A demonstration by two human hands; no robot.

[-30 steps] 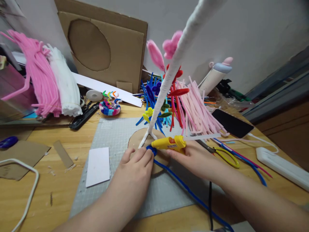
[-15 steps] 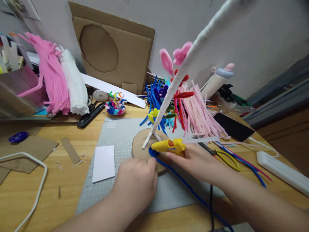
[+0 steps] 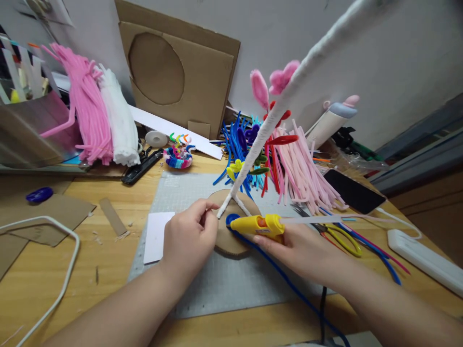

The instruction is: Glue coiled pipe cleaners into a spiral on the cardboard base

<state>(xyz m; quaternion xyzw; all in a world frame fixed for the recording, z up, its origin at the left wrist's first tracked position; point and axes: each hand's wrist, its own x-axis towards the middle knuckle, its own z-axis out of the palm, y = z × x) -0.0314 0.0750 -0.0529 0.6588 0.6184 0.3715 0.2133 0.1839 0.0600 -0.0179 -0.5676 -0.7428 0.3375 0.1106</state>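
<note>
My right hand [image 3: 302,248] is closed around a yellow hot glue gun [image 3: 265,226] with a clear glue stick out of its back. The nozzle rests at a small coil of blue pipe cleaner [image 3: 231,218] on a round cardboard base [image 3: 231,248]; its long tail runs down to the right. A tall white-wrapped stem [image 3: 258,147] rises from the base on splayed legs. My left hand [image 3: 191,231] is closed, thumb and forefinger pinched at the end of the stem's left leg. Pink, red, yellow and green fuzzy flower pieces show around the stem.
Under the base lies a grey cutting mat [image 3: 210,289] with a white card [image 3: 155,236]. Yellow-handled scissors [image 3: 343,240], a phone [image 3: 354,191] and a power strip [image 3: 427,260] sit at right. Bundled pipe cleaners [image 3: 88,106] and cardboard sheets [image 3: 206,82] stand behind.
My left hand has moved up and away from the blue coil to the stem's left leg. The glue gun stays at the coil. The view has shifted slightly.
</note>
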